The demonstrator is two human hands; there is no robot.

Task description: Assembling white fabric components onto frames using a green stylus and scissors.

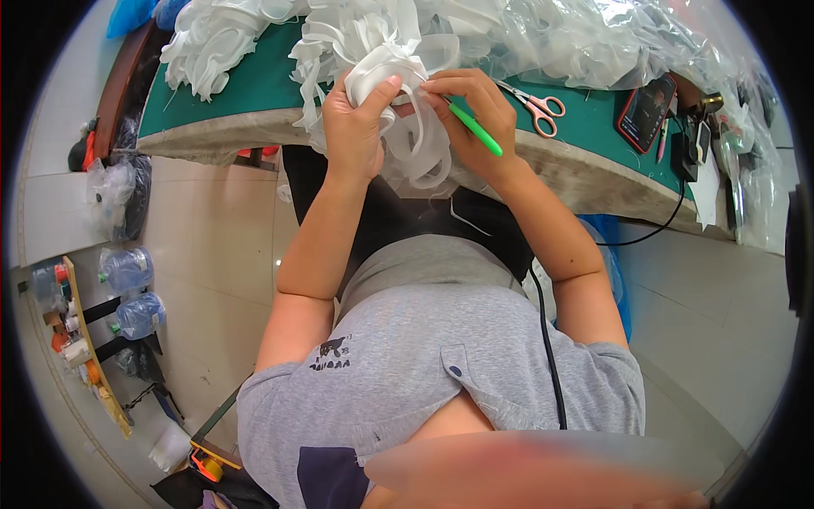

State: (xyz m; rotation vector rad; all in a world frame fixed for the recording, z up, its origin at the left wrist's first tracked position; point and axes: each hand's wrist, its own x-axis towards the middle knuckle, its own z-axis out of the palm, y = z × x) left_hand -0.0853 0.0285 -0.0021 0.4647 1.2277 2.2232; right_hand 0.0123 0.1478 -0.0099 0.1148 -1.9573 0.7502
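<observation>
White curved strips of thin material are bunched in my left hand, its thumb pressed on top and its fingers around them. Loops of the strips hang below, past the table edge. My right hand is closed just to the right, fingertips pinched at the edge of the bunch. A slim bright green pen-like tool is tucked in that hand, its rear end slanting down toward my wrist. Its tip is hidden, so its exact kind cannot be told. Scissors with pink handles lie on the green table right of my right hand.
The green tabletop carries another heap of white pieces at left. Clear plastic bags of white pieces fill the back. At right lie a phone, a pen and a black device with a cable.
</observation>
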